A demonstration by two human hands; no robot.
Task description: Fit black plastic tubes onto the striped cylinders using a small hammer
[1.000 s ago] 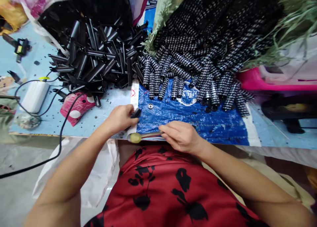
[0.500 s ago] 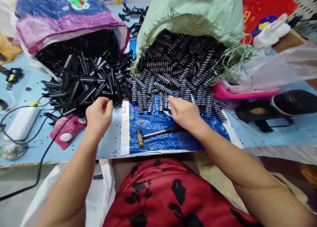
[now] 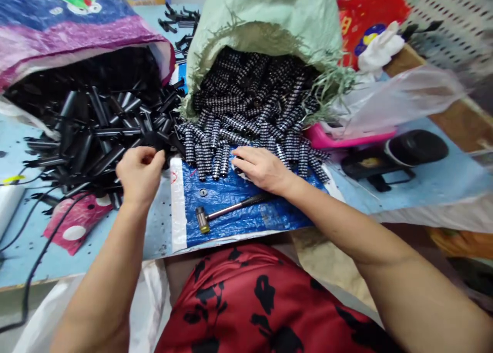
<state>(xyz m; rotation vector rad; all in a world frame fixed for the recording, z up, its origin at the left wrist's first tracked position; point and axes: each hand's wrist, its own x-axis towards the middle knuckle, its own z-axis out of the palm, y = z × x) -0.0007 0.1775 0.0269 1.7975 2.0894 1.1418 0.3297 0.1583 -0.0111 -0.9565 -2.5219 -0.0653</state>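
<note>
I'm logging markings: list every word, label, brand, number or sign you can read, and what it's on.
No text reads with certainty.
Red item: yellow character, too blurred.
Blue sheet: white print, mostly under the right hand.
White strip: red mark, too small.
Blue-and-purple bag: pale mark beside the printed picture, too blurred.

Left of frame, black pieces [image 3: 117, 132]: smooth, glossy plastic look. Centre, patterned cylinders [image 3: 204, 160], shiny. Top, green sack [image 3: 265, 9]: rough, fraying weave. Lower centre, hammer [image 3: 227, 210]: polished metal shaft. Blue sheet [image 3: 246, 226] beneath: crinkled, glossy plastic. Bottom, red cloth [image 3: 241, 301], satiny.
</note>
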